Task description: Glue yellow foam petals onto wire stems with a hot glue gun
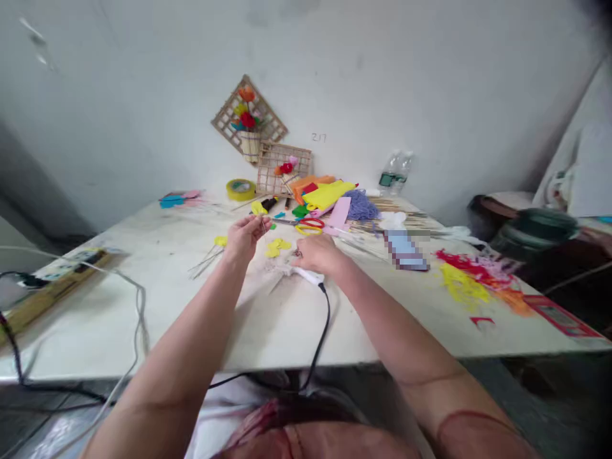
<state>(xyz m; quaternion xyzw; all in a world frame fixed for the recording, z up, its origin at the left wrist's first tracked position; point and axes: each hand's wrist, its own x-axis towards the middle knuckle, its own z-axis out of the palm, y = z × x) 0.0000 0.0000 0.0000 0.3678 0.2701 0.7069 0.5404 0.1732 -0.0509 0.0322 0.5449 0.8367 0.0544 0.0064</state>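
Note:
My left hand (pixel 245 236) is raised a little above the white table (pixel 268 319), its fingers pinched on a thin wire stem (pixel 262 224). My right hand (pixel 316 255) rests on the table, closed around a white glue gun (pixel 308 275) whose black cord (pixel 325 319) runs off the front edge. Yellow felt petals (pixel 277 247) lie between the two hands. More thin wires (pixel 206 260), one with a yellow piece (pixel 220 241), lie left of my left hand.
Scissors with red and yellow handles (pixel 308 225), coloured felt sheets (pixel 327 193), purple yarn (pixel 361 205), a tape roll (pixel 240 189) and wooden lattice frames (pixel 282 167) crowd the far side. Red and yellow scraps (pixel 468 277) lie right. A power strip (pixel 71 264) with cables sits left.

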